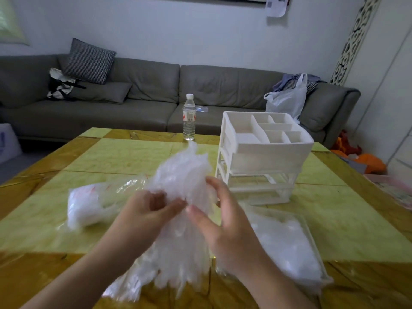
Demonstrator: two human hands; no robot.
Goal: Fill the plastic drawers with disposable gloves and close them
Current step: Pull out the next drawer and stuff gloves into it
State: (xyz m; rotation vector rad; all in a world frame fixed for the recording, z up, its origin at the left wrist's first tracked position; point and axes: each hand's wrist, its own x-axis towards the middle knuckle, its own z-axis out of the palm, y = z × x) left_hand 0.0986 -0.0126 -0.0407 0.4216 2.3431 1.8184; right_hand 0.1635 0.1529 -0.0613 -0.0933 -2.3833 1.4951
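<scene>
We see both hands at frame center bunching a wad of clear disposable gloves [180, 181] above the yellow-green table [116, 152]. Left hand [142, 210] grips the wad, fingers curled into it; right hand [225, 221] holds the other side, thumb and fingers wrapped round the plastic. White plastic drawer unit [263, 152] sits right of center. A pulled-out clear drawer [287, 241] with gloves lies lower right. Glove bag [87, 204] at left; water bottle [189, 118] at the table's far edge.

Water bottle [189, 117] upright at the table's [124, 152] far edge. Grey sofa [156, 103] behind holds a checked cushion [89, 61] and white plastic bag [287, 101].
</scene>
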